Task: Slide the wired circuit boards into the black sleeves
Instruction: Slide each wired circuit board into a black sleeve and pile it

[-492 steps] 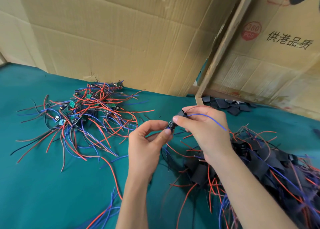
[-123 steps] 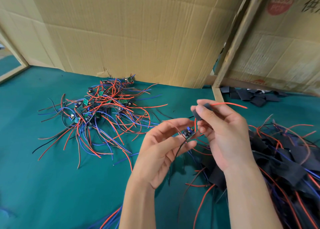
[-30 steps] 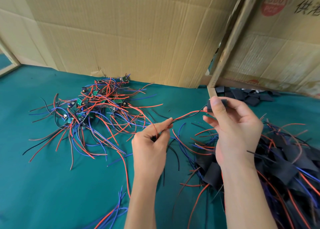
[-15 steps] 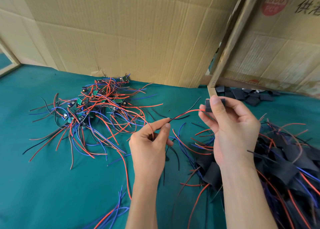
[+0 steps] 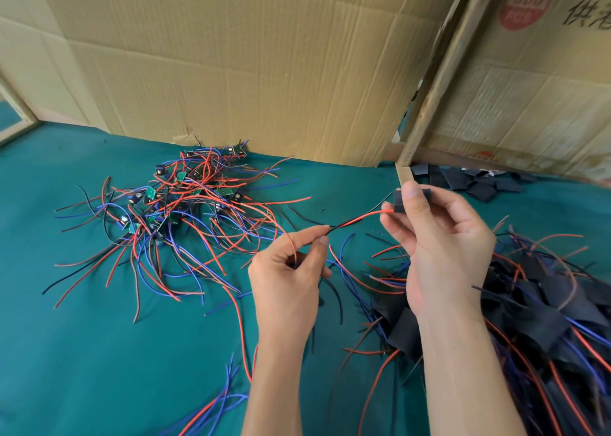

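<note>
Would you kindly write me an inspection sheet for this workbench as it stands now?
Surface: teal cloth covers the bench.
Job's things: unsleeved wired circuit boards heaped far left; sleeved boards piled right; spare black sleeves by the boxes.
Clutter: nothing seen.
Grippers: right hand pinches a black sleeve; left hand pinches the red and black wires running into it.
Cables: loose wire ends at the near edge.
Surroundings: cardboard boxes behind.
</note>
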